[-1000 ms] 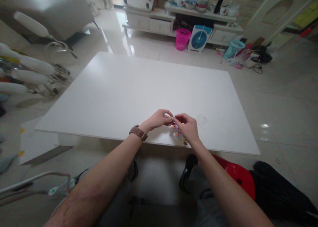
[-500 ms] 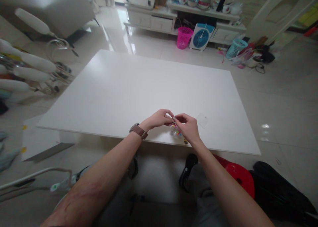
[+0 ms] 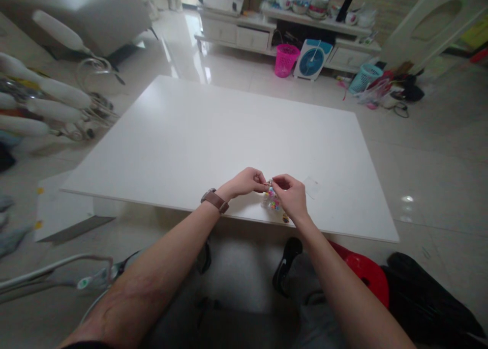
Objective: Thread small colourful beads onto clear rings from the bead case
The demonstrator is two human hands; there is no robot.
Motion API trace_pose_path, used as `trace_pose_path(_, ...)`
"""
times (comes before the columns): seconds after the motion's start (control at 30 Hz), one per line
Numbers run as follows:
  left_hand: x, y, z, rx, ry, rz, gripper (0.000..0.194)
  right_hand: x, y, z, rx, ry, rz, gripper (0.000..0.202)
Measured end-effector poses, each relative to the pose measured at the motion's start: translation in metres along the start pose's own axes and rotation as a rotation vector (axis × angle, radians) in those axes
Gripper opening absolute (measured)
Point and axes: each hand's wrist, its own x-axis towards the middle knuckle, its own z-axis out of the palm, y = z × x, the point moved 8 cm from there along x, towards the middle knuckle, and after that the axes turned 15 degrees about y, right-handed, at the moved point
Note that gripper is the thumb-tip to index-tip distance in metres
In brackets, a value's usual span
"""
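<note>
Small silvery piece (image 3: 270, 182), left hand (image 3: 246, 181) and right hand (image 3: 293, 194) both pinching it, barely open, colorful trinket (image 3: 274, 204) just below

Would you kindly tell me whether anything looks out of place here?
The heap on the floor beside the turquoise basket looks untidy: a plastic bag and other things lie jumbled together.

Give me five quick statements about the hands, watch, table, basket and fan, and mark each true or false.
1. The left hand and right hand pinch a small item. True.
2. The watch is on the right arm. False: the watch is on the left arm.
3. Colorful pieces are near the table's near edge. True.
4. The pink basket is on the table. False: the pink basket is on the floor.
5. The fan is blue and white. True.
</note>
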Motion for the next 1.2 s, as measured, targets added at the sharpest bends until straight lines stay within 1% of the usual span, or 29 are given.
trace_pose_path(0.07,0.001,0.003,-0.003,0.104,0.024,0.070,0.010,0.000,0.001,0.000,0.012,0.003,0.022,0.016)
trace_pose_path(0.13,0.002,0.003,-0.005,0.159,0.042,0.086,0.009,0.000,0.001,0.001,0.022,-0.006,0.035,0.017)
trace_pose_path(0.3,0.001,0.000,-0.007,0.126,0.071,0.005,0.008,-0.003,0.000,0.006,0.038,-0.063,0.015,0.018)
trace_pose_path(0.43,-0.001,0.000,-0.008,0.073,0.097,-0.019,0.017,-0.005,-0.001,0.008,0.059,-0.096,0.010,0.017)
trace_pose_path(0.5,-0.001,0.000,-0.007,0.045,0.086,-0.017,0.020,-0.005,-0.002,0.009,0.066,-0.109,0.003,0.017)
trace_pose_path(0.67,0.001,0.002,-0.008,0.096,0.080,0.021,0.016,-0.007,-0.004,0.012,0.065,-0.154,-0.007,0.016)
trace_pose_path(0.9,0.003,0.004,-0.009,0.136,0.092,0.063,0.017,-0.006,-0.005,0.012,0.070,-0.125,-0.100,0.012)
trace_pose_path(1.07,0.005,0.002,-0.008,0.138,0.092,0.080,0.016,-0.006,-0.007,0.010,0.028,-0.120,-0.106,0.016)
trace_pose_path(1.2,0.003,0.003,-0.005,0.157,0.067,0.071,0.015,-0.007,-0.007,0.010,-0.013,-0.125,-0.114,0.016)
